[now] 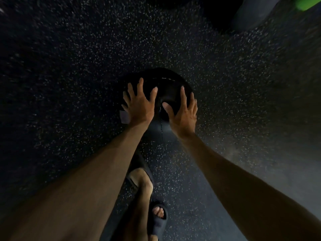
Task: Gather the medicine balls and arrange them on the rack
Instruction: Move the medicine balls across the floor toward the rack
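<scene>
medicine ball [166, 84] sits on the speckled floor [69, 66], dead ahead at 12 o'clock from the person's sandalled feet [140, 180]. it is round, so it has no long axis; its stitched seam runs 12 to 6 between the hands. left hand [139, 105] lies on its 9 o'clock flank and right hand [182, 113] on its 3 o'clock flank, both with fingers spread and pressed to the skin, neither nearer. the lift likely needs both palms lower down the sides. no rack is in view.
</scene>
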Tool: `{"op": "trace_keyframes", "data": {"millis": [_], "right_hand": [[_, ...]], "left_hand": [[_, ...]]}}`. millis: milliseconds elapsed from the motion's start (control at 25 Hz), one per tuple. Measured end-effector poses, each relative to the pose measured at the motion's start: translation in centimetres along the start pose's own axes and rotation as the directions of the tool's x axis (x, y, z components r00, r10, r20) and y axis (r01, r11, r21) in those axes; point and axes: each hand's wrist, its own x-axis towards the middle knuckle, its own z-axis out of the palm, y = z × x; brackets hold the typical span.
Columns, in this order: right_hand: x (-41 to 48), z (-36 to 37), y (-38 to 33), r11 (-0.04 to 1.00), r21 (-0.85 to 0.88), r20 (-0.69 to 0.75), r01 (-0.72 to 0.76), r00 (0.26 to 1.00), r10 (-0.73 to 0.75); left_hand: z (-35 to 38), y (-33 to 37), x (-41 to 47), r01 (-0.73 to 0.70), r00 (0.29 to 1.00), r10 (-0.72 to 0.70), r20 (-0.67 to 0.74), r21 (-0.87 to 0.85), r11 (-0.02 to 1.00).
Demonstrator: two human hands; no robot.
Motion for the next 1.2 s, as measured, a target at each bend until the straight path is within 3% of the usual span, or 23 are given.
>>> {"op": "trace_keyframes", "data": {"millis": [160,240,360,520,720,800,960,1080,1200], "right_hand": [[5.2,-0.8,-4.4,0.996,-0.034,0.031,-0.087,0.996,0.088],[7.4,-0.7,-6.3,0.992,-0.057,0.05,-0.109,0.992,0.112],[8.6,-1.2,-7.7,0.998,-0.033,0.026,-0.048,0.998,0.049],[7.0,-1.9,-5.6,0.968,-0.053,0.005,0.244,0.97,-0.244],[11.3,-0.6,-9.8,0.99,0.001,-0.055,0.144,0.988,-0.144],[14.0,-0.8,-11.8,0.993,-0.027,-0.042,0.117,0.992,-0.118],[19.7,-2.1,-16.5,0.999,-0.029,0.04,0.045,0.998,-0.043],[20.3,-2.2,-18.3,0.984,0.119,-0.087,0.129,0.989,-0.119],[17.6,-0.9,-16.6,0.981,0.114,-0.128,0.158,0.981,-0.143]], "left_hand": [[0.0,-1.8,-0.9,-0.281,0.953,0.294,-0.073,0.146,0.948],[0.1,-3.0,-1.3,-0.329,0.934,0.353,-0.058,0.246,0.912],[-0.8,-2.4,1.1,-0.288,0.952,0.303,-0.037,0.219,0.932],[-3.3,-0.3,6.9,-0.176,0.984,0.175,0.018,0.052,0.983],[-5.9,2.6,12.3,0.03,1.0,-0.031,-0.006,-0.043,0.999],[-6.3,3.5,12.7,0.018,0.997,-0.023,-0.076,-0.067,0.998],[-6.6,3.2,11.1,-0.169,0.977,0.176,-0.121,0.063,0.984],[-7.9,3.3,13.8,-0.092,0.993,0.088,-0.072,-0.054,0.994],[-10.3,3.9,18.8,0.013,1.0,-0.012,0.004,-0.106,0.994]]}}
